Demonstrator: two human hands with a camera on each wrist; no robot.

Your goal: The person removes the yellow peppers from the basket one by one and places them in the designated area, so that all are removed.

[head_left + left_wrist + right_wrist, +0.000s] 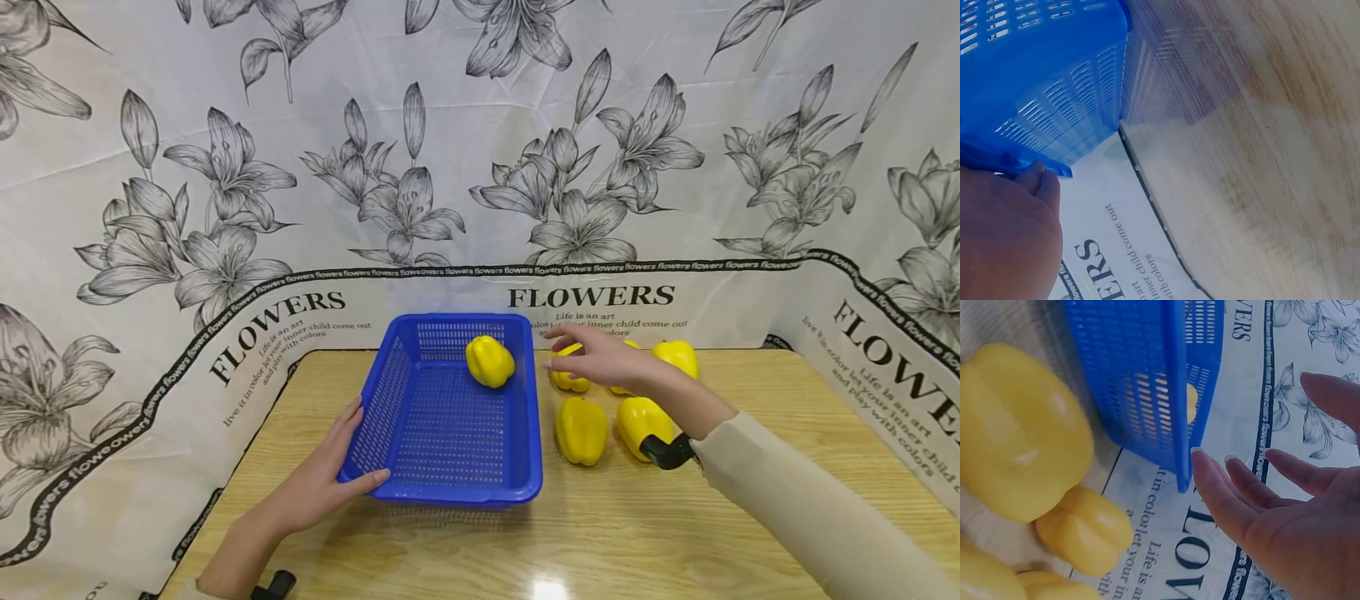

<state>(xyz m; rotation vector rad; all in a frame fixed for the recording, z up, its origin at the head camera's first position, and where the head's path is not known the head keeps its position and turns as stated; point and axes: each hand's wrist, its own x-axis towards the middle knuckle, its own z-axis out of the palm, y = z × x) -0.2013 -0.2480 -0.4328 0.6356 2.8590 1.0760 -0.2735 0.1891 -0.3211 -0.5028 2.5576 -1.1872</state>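
A blue plastic basket point(450, 492) with slotted walls stands on the table, holding one yellow bell pepper point(490, 362) near its far right corner. My left hand point(326, 479) grips the basket's near left corner, thumb over the front rim and fingers along the left side. In the left wrist view, fingertips bend round the blue rim point(1047, 164). Just right of the basket, my right hand point(600, 360) is raised with spread, slightly bent fingers and holds nothing. Below it sits a yellow bell pepper point(567, 379), partly hidden by the hand.
Several more yellow bell peppers sit right of the basket, including a near one point(581, 431), one by the wrist point(637, 421) and a far one point(678, 358). Flower-printed cloth point(420, 292) rises behind the wooden table point(645, 533) and along its sides.
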